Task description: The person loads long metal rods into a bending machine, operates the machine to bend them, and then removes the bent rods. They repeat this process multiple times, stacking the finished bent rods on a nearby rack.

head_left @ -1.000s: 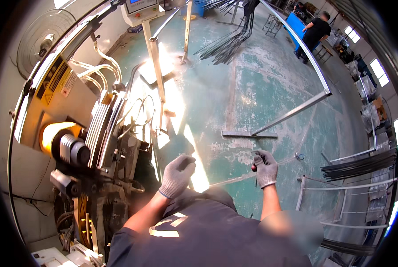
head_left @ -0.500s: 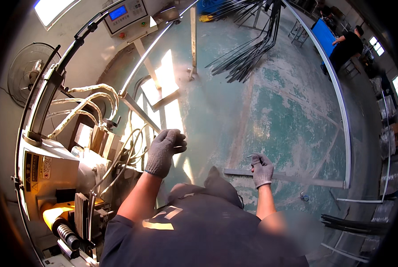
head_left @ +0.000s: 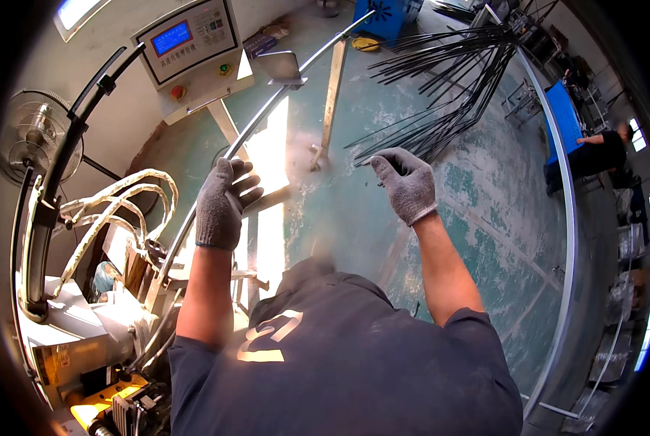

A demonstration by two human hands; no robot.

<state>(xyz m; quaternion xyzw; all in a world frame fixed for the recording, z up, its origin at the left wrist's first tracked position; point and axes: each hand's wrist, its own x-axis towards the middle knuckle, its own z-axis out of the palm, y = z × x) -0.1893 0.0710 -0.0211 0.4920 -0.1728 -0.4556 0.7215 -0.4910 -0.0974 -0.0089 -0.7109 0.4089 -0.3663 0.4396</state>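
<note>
My left hand (head_left: 222, 205), in a grey work glove, is raised over the thin metal rail (head_left: 263, 112) that runs up from the machine. Its fingers are loosely curled and apart, with nothing visible in them; whether it touches the rail I cannot tell. My right hand (head_left: 406, 187), gloved alike, is held up over the floor with thumb and forefinger together. A small pale tip shows at the fingers, too small to name. Beyond it fans a bundle of long thin black strips (head_left: 477, 69). A small plate (head_left: 280, 67) sits on the rail.
On the left stand a machine (head_left: 71, 312) with wrapped hoses (head_left: 114, 192), a fan (head_left: 38, 131) and a control box (head_left: 191, 47) with a lit screen. A long metal bar (head_left: 561, 160) curves down the right. Farther right a person (head_left: 594, 156) works at a blue surface (head_left: 563, 116).
My right hand has risen and moved forward, away from the flat bar near the floor. My left hand has shifted left and up toward the rail. The view has turned.
</note>
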